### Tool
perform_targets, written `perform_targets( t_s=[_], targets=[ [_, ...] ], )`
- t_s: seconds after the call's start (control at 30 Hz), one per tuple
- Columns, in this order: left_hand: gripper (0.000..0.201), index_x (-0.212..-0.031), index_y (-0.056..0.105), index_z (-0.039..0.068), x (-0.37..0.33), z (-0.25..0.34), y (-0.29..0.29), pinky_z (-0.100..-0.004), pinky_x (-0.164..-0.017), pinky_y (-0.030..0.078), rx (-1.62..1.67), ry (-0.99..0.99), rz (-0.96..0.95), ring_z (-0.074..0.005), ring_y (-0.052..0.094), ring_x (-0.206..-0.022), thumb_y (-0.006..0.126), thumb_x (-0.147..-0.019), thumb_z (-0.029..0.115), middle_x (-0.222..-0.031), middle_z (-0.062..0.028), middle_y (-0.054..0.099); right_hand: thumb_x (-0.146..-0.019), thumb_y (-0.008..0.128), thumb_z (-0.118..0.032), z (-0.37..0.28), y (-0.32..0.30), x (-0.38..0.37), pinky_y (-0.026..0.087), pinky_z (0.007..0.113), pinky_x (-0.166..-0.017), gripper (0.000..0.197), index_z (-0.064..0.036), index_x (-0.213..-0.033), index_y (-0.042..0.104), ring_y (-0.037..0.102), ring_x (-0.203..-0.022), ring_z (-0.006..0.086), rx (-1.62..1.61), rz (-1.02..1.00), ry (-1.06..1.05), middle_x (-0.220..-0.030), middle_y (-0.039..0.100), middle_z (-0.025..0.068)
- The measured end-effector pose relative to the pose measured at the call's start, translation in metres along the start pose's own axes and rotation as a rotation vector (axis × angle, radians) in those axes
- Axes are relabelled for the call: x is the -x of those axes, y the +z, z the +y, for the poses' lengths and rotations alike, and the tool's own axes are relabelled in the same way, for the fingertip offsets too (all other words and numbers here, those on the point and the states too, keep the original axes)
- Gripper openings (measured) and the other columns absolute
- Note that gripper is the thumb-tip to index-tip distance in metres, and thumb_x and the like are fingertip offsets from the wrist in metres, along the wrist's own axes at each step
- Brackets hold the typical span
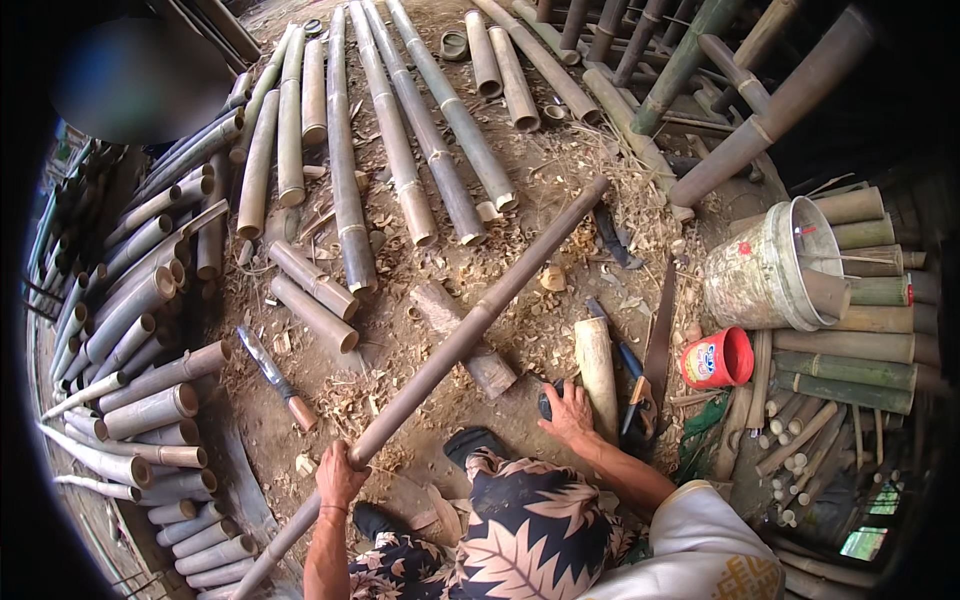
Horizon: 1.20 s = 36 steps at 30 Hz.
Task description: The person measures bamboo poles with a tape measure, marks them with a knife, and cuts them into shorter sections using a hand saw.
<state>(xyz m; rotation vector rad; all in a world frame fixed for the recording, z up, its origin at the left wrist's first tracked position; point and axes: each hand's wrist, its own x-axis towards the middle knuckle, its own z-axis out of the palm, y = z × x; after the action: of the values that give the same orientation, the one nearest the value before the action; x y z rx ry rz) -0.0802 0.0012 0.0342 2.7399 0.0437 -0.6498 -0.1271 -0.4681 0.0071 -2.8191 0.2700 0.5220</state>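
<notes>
My left hand is wrapped round a long brown bamboo pole. The pole runs slantwise from the lower left to the upper right, crossing over a short rough log on the ground. Low down on the right, my right hand has its fingers on a small dark rounded object, whose kind I cannot make out. Just right of that hand stands a pale stripped wooden billet. A handsaw and a dark-handled tool lie beyond the billet.
A knife lies at left on the chip-strewn ground, near two short bamboo pieces. Long bamboo poles stretch across the far side. Bamboo stacks line the left. A dirty white bucket and red tub stand right.
</notes>
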Motion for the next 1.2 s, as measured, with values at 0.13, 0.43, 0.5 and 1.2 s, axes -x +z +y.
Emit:
perform_targets(
  t_s=[0.13,0.43,0.5,1.2],
  targets=[
    [0.079,-0.126,0.05,0.004,0.014,0.002,0.01,-0.0512,-0.094,0.044,-0.093,-0.015,0.147,-0.0373,0.053,-0.11,0.088,-0.064,0.034,-0.116,-0.0165,0.055,-0.067,0.088,-0.025,-0.007,-0.009,0.007,0.044,0.051,-0.099,0.099,-0.0144,-0.148,0.032,0.047,-0.118,0.0432,-0.148,0.028,0.024,-0.131,0.046,0.023],
    [0.087,-0.152,0.034,0.005,0.011,0.192,-0.005,-0.042,-0.113,0.037,1.046,0.272,-0.351,-0.0301,0.044,-0.136,0.075,-0.086,0.044,-0.149,-0.0212,0.042,-0.065,0.092,-0.034,-0.096,-0.078,0.008,0.027,0.041,-0.119,0.129,0.0015,-0.156,0.007,0.029,-0.146,0.0381,-0.918,-0.108,-0.35,-0.154,0.028,0.0309],
    [0.077,-0.15,0.037,0.004,0.002,0.213,0.006,-0.0377,-0.109,0.04,1.324,0.182,-0.459,-0.025,0.047,-0.132,0.071,-0.092,0.039,-0.146,-0.0185,0.046,-0.067,0.092,-0.029,-0.107,-0.064,0.004,0.029,0.04,-0.118,0.125,0.0026,-0.156,0.011,0.035,-0.143,0.0365,-0.959,-0.185,-0.445,-0.153,0.032,0.0271],
    [0.039,-0.124,0.064,0.012,0.107,0.008,-0.102,-0.0458,-0.09,0.051,0.131,0.213,-0.276,-0.0415,0.062,-0.104,0.057,-0.088,0.026,-0.115,-0.0199,0.062,-0.09,0.075,-0.029,0.169,-0.233,-0.249,0.059,0.035,-0.062,0.03,-0.0038,-0.1,0.062,0.065,-0.069,0.0186,-1.637,0.296,0.306,-0.079,0.065,0.006]
  ],
)
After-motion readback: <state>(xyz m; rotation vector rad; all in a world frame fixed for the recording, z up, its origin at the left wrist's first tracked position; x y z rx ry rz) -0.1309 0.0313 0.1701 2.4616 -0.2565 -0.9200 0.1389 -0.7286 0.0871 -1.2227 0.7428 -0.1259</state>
